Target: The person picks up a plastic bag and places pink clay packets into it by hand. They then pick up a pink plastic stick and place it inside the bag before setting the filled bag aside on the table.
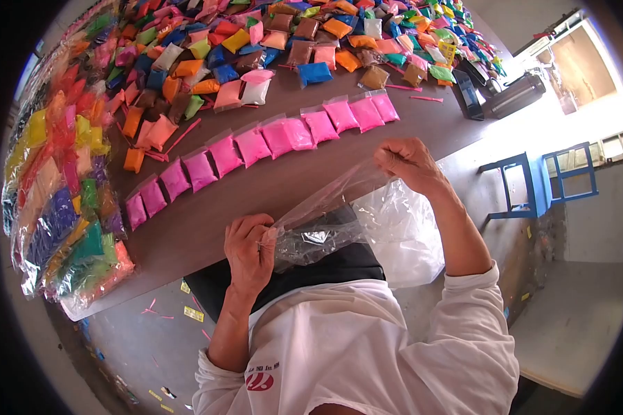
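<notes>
A large clear plastic bag [325,225] is stretched between my two hands above my lap, at the table's near edge. My left hand [249,252] pinches one side of its edge. Higher up and to the right, my right hand [412,164] is closed in a fist on the other side of the edge. The bag's body hangs down below my right forearm, and I see nothing inside it. Just beyond my hands, a slanting row of small pink packets [273,138] lies on the brown table [256,190].
A big heap of small packets in many colours [221,52] covers the table's far side. Filled clear bags of coloured packets [62,200] are piled at the left. Pink strips [185,136] lie near the heap. A black flask-like object [516,95] stands at right; a blue chair [529,183] is beyond.
</notes>
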### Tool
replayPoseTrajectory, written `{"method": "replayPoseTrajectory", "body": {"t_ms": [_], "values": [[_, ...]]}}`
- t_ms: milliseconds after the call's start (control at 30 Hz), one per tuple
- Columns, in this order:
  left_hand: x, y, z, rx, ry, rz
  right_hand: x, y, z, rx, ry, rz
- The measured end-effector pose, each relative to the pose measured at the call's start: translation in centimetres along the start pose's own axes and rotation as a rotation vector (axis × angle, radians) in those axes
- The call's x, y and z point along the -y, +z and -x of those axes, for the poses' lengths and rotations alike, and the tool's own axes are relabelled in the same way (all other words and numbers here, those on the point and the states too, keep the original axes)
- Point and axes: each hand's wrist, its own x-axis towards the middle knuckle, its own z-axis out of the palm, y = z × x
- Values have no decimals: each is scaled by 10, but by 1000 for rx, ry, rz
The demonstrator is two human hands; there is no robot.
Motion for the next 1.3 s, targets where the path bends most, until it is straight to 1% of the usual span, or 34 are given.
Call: {"method": "replayPoseTrajectory", "body": {"t_ms": [33, 133, 233, 300, 333, 400, 433, 500, 567, 633, 700, 767, 867, 967, 1067, 1300], "values": [[0, 0, 0, -7, 5, 0, -2, 0, 1, -1, 21, -21], [-2, 0, -2, -13, -1, -4, -1, 1, 3, -98, 12, -9], [0, -1, 1, -22, 2, 19, 7, -9, 1, -522, -6, -75], [2, -1, 1, -36, -1, 46, 32, -12, 11, -673, -101, 116], [1, -1, 1, -43, -11, 60, 44, -8, 22, -636, -117, 110], [0, 0, 2, -46, -25, 64, 38, 6, 36, -361, -384, 115], [0, 0, 1, -42, -26, 54, 56, 17, 43, -163, -321, 206], [-1, 0, 1, -39, -21, 41, 72, 54, 43, -67, -443, 351], [0, 0, 1, -44, -9, 34, 69, 82, 32, -157, -550, 558], [0, -1, 1, -9, -25, 62, 74, 101, 20, -148, -678, 616], [1, -4, 4, -5, -51, 95, 70, 115, 6, -100, -774, 645], [2, -2, 6, -24, -83, 141, 55, 125, -9, -16, -827, 648], [5, -1, 10, -31, -105, 190, 60, 123, -18, 100, -838, 590], [3, -6, 6, -15, -87, 188, 72, 122, -23, 105, -793, 544], [5, -7, 6, -7, -59, 205, 69, 122, -27, 116, -772, 555], [3, -11, 5, 1, -84, 243, 58, 120, -29, 127, -806, 430]]}}
